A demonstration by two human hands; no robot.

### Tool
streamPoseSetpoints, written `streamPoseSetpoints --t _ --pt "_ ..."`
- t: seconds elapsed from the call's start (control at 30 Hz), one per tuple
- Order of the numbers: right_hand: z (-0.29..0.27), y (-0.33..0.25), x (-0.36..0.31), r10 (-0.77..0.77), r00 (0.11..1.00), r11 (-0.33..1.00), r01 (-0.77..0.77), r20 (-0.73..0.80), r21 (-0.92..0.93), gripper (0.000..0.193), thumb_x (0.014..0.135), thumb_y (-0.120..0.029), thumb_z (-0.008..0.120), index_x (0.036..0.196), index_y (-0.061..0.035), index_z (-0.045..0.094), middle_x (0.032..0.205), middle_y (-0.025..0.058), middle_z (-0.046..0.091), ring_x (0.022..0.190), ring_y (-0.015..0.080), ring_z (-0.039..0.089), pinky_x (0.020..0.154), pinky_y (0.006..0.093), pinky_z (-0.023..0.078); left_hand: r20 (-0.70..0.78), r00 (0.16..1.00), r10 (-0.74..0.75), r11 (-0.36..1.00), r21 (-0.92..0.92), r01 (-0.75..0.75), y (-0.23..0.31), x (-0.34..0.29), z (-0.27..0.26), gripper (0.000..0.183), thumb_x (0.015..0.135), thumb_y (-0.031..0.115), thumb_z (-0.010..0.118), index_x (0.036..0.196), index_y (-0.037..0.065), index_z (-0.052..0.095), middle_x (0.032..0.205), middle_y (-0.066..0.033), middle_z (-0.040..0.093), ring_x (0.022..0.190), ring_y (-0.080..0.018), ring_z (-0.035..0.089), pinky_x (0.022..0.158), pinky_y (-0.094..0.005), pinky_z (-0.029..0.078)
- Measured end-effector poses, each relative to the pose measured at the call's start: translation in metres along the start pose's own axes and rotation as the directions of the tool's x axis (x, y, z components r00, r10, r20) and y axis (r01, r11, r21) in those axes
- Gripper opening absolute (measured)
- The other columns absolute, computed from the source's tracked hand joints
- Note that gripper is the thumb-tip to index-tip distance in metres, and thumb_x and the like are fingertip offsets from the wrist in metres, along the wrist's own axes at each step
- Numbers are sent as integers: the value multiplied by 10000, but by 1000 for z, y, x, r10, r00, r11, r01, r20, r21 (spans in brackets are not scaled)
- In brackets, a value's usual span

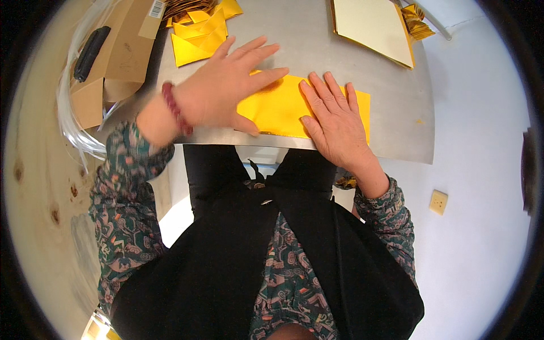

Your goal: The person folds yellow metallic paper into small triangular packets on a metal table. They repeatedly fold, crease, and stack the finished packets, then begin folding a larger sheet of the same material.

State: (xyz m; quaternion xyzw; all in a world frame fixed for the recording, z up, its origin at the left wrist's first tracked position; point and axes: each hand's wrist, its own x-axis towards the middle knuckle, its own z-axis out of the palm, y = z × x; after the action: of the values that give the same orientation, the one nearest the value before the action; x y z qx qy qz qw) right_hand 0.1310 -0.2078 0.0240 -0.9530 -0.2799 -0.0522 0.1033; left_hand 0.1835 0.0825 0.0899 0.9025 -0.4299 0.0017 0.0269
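Note:
A shiny gold sheet of foil paper [283, 110], long and narrow as it lies, rests flat at the near edge of the metal table. My right hand [334, 116] is spread on its right part, palm down, fingers pointing away from me. Over its left end is my left hand [232, 85], fingers apart and slightly blurred, with a dark red bead bracelet at the wrist. I cannot tell whether the left palm touches the paper. Neither hand grips anything. Folded gold paper pieces [201, 37] lie just beyond my left hand.
A stack of cream and gold sheets [374, 28] lies at the far right, with crumpled gold paper [418, 22] beside it. At the left stand a cardboard box [127, 51], a black handle-like object [92, 54] and clear plastic strands [71, 107]. A white wall [470, 113] borders the right.

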Motion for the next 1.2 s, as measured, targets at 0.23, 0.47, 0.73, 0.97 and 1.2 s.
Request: streamPoseSetpoints --t 0.23,0.47,0.73,0.97,1.2 --pt "1 4 -1 -6 1000 999 6 4 36 606 1097 -329 512 1676 -176 426 1765 74 356 1654 325 257 1341 610 113 -141 985 -95 836 -548 3 141 -10 38 1011 820 377 895 1625 -18 430 1706 -211 397 1624 -369 336 1312 -562 265" --pt "2 2 -2 6 1000 999 -5 -19 40 568 1111 -301 486 1661 -162 455 1753 75 380 1649 318 273 1343 595 126 -137 984 -116 924 -378 56 140 -27 60 1037 838 413 866 1654 -7 382 1726 -218 362 1629 -350 320 1330 -497 249" --pt "0 1 -1 -3 1000 999 4 -28 33 562 1115 -301 478 1653 -139 462 1741 97 398 1640 330 291 1336 604 141 -75 981 -179 933 -329 145 119 -70 47 986 851 402 863 1659 68 407 1719 -122 414 1611 -299 359 1325 -481 277" --pt "-3 2 -1 -8 1000 1000 8 -19 25 569 1110 -299 485 1652 -129 460 1737 107 401 1633 342 304 1335 602 148 11 966 -258 944 -212 254 108 -96 29 910 888 426 843 1644 103 451 1686 -80 472 1594 -246 385 1319 -530 245" --pt "-6 0 0 1 1000 999 -1 -4 39 579 1103 -303 494 1654 -130 456 1735 106 405 1634 343 298 1337 603 137 39 952 -303 941 -143 305 97 -113 9 852 883 455 837 1599 125 513 1658 -43 506 1487 -306 456 1249 -523 320"
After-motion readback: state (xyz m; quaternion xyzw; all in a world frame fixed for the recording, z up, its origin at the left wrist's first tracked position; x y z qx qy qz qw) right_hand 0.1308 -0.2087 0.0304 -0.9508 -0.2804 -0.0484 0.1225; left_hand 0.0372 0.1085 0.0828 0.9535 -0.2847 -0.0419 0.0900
